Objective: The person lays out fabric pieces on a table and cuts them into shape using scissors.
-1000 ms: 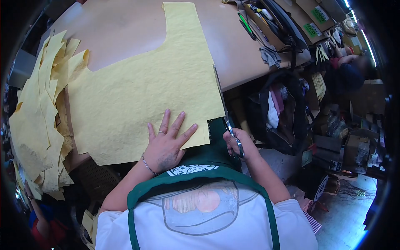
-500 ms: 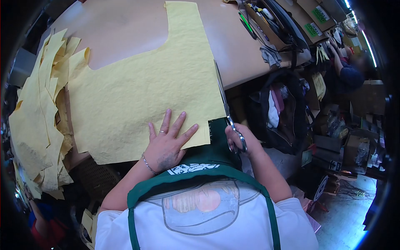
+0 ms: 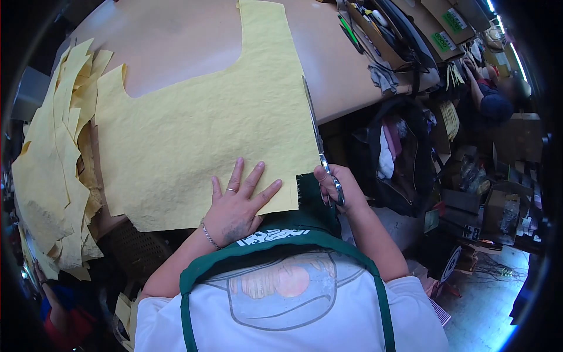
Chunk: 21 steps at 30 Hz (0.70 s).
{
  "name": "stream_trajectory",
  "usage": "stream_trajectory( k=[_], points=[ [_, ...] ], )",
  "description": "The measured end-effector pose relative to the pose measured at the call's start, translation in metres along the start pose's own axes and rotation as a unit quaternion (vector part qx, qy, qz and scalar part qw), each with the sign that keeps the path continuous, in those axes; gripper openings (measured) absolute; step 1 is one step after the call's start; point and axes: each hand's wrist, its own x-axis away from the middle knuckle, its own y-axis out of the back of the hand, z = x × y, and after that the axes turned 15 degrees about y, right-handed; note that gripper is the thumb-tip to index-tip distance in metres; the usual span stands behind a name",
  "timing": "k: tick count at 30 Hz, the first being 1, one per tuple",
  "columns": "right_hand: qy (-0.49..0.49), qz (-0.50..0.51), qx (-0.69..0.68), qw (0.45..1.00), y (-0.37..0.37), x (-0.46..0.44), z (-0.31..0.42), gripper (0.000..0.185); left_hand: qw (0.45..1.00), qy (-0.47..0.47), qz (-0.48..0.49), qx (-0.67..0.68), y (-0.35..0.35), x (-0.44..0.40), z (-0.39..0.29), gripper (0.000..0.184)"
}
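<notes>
A large pale yellow sheet (image 3: 193,129), perhaps leather or thick fabric, lies across the table, its near edge over my lap. My left hand (image 3: 240,205) rests flat on its lower right part, fingers spread. In my right hand (image 3: 343,185) is a pair of scissors (image 3: 316,129), gripped by the handles. Their long blades point away from me along the sheet's right edge. I cannot tell whether they are cutting into it. A square notch shows at the sheet's lower right corner, above my green apron (image 3: 305,220).
Stacked yellow pieces (image 3: 50,158) hang over the table's left side. A box of pens and tools (image 3: 378,35) and a grey cloth (image 3: 384,78) are at the table's far right. An open black bag (image 3: 404,170) is right of my hand. Another person (image 3: 492,100) is farther back.
The sheet has shifted slightly right, with my left hand still flat on it. The scissor handles look closer together, and my right hand has moved a little.
</notes>
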Motion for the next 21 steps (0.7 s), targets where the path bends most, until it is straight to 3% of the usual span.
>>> stream_trajectory(
  k=[12, 21],
  points=[
    [0.003, 0.007, -0.024, 1.0, 0.003, -0.006, 0.009, 0.058, 1.0, 0.002, 0.002, 0.022, -0.002, 0.0, 0.001, 0.067],
    [0.005, -0.004, -0.024, 1.0, 0.007, -0.033, 0.017, 0.066, 0.999, 0.011, -0.05, 0.013, -0.009, -0.007, -0.002, 0.063]
  ],
)
